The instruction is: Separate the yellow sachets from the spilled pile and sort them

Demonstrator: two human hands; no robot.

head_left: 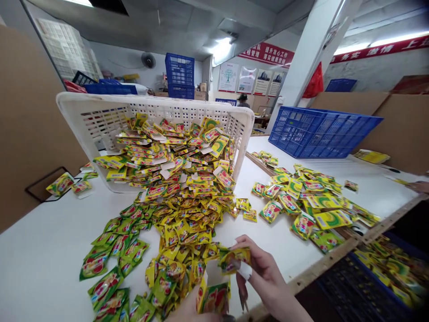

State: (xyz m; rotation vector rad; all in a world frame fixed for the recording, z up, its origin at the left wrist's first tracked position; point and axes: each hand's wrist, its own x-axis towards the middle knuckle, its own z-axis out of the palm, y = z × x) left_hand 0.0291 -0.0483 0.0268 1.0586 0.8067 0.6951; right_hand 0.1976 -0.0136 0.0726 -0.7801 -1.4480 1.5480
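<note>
My left hand [188, 310], partly cut off by the bottom edge, grips a small printed carton [217, 298] with its white flap standing up. My right hand [263, 273] pinches a yellow-green sachet [231, 259] just above the carton's top; a white wrapping covers the thumb tip. A dark, pointed thing under the right hand is too blurred to name. Beside the hands lies a heap of yellow sachets [182, 228], with green sachets [122, 241] to its left. Behind them a white basket [246, 117] lies on its side, full of flat printed cartons [174, 152].
More cartons and sachets [303, 192] are scattered at right, near a blue crate [321, 132]. A wooden edge strip [321, 264] borders the white table [43, 264]. Below it sits another blue crate with packets [395, 268]. Another person's hand [418, 186] shows at far right.
</note>
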